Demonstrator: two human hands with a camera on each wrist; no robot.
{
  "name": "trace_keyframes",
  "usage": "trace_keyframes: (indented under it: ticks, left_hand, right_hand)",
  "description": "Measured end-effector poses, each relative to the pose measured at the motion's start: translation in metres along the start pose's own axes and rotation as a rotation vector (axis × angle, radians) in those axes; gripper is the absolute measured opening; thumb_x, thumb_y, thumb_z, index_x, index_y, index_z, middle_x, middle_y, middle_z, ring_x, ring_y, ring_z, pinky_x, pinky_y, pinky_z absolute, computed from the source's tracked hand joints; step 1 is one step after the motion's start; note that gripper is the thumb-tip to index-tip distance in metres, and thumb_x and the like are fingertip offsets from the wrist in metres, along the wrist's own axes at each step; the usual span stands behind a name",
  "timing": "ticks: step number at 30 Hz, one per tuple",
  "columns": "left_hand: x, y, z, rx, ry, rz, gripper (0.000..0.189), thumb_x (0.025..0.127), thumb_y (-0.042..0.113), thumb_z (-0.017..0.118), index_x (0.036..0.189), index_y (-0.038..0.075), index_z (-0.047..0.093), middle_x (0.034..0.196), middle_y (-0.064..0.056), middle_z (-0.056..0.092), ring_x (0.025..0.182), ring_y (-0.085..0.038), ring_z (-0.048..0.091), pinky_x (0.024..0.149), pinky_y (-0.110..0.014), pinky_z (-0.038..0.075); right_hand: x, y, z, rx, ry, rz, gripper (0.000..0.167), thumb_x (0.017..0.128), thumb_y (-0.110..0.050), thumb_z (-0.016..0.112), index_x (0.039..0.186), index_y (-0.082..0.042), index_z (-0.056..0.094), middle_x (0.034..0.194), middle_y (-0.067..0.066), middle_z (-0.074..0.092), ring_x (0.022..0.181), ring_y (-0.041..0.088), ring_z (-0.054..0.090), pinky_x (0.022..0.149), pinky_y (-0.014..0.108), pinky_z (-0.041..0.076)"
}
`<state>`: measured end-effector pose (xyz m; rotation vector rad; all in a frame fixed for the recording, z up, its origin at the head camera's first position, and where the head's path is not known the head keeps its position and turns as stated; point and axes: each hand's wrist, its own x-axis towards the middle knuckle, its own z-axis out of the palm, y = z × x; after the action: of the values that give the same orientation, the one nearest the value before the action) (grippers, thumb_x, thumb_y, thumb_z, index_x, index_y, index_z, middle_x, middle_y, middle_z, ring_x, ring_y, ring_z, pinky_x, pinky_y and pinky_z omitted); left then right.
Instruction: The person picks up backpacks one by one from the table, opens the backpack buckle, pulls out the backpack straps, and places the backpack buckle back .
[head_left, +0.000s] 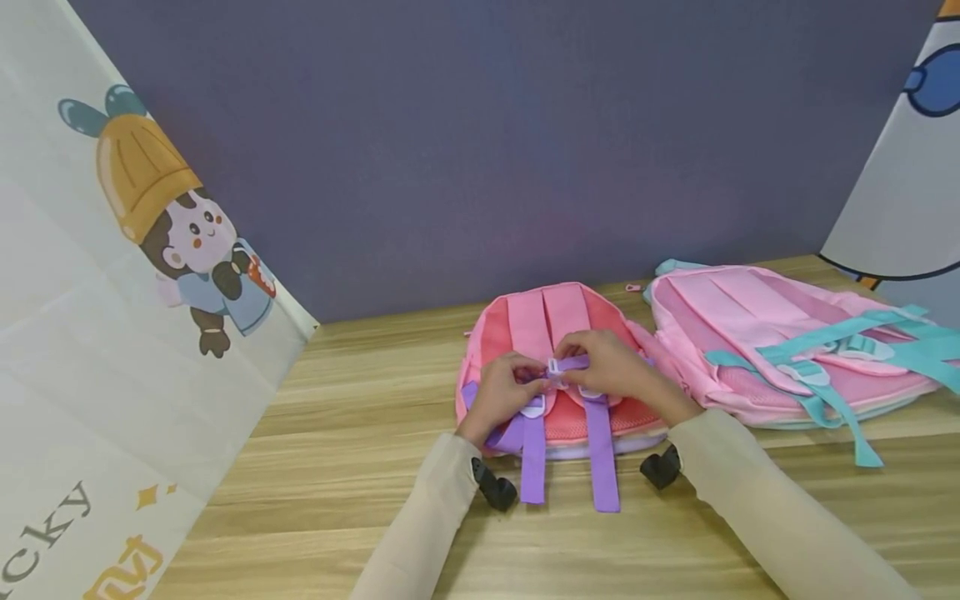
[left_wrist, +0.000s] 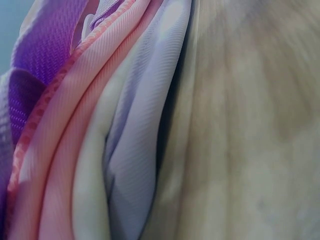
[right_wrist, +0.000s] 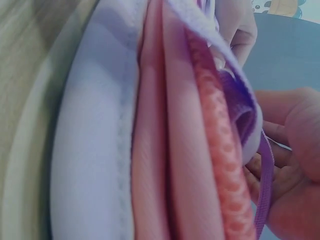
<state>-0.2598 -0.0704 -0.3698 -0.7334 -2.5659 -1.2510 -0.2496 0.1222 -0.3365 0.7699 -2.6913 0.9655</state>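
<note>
A small coral and pink backpack [head_left: 491, 333] lies with its shoulder straps facing up. Over its middle, a pale plastic buckle [head_left: 555, 367] on a purple strap [head_left: 574, 362] sits between both hands. My left hand [head_left: 506, 390] pinches the buckle's left side with thumb and fingers. From the right, my right hand [head_left: 606, 364] pinches the buckle and the strap beside it. Two purple webbing tails [head_left: 602, 462] hang over the bag's near edge. In the right wrist view, the right palm [right_wrist: 302, 200] shows beside a loop of purple webbing [right_wrist: 265, 185].
A second, light pink backpack [head_left: 738, 304] with turquoise straps [head_left: 843, 329] lies close on the right. Both bags rest on a wood-grain table [head_left: 337, 467]. Behind stands a dark blue-grey panel [head_left: 480, 150], and a white printed sheet [head_left: 127, 392] borders the left side.
</note>
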Motion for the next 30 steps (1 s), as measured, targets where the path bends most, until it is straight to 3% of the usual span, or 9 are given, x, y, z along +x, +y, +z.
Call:
trace_keyframes:
  ticks: [13, 23, 30]
  left_hand:
    - [0.000, 0.003, -0.001, 0.006, -0.002, -0.008, 0.019, 0.079, 0.010, 0.076, 0.097, 0.003, 0.073, 0.087, -0.009, 0.070, 0.076, -0.010, 0.062, 0.068, -0.018, 0.048]
    - [0.000, 0.001, -0.001, 0.010, -0.003, 0.016, 0.017, 0.080, 0.007, 0.073, 0.095, 0.000, 0.072, 0.085, -0.011, 0.070, 0.075, -0.015, 0.064, 0.067, -0.017, 0.048]
    - [0.000, 0.002, 0.000, 0.012, 0.001, -0.001, 0.016, 0.082, 0.008, 0.071, 0.097, 0.001, 0.072, 0.089, -0.011, 0.071, 0.079, -0.015, 0.064, 0.071, -0.017, 0.048]
  right_hand:
    - [0.000, 0.000, -0.005, 0.000, 0.012, -0.026, 0.018, 0.077, -0.011, 0.077, 0.093, -0.007, 0.068, 0.088, 0.005, 0.070, 0.085, 0.020, 0.064, 0.080, 0.041, 0.051]
    - [-0.001, -0.001, -0.011, 0.029, -0.011, 0.000, 0.019, 0.080, -0.015, 0.076, 0.097, -0.009, 0.070, 0.093, 0.004, 0.072, 0.091, 0.021, 0.064, 0.086, 0.044, 0.051]
    - [-0.003, -0.001, -0.015, 0.029, -0.028, 0.026, 0.017, 0.081, -0.017, 0.075, 0.096, -0.011, 0.071, 0.093, 0.001, 0.071, 0.092, 0.021, 0.063, 0.088, 0.046, 0.049]
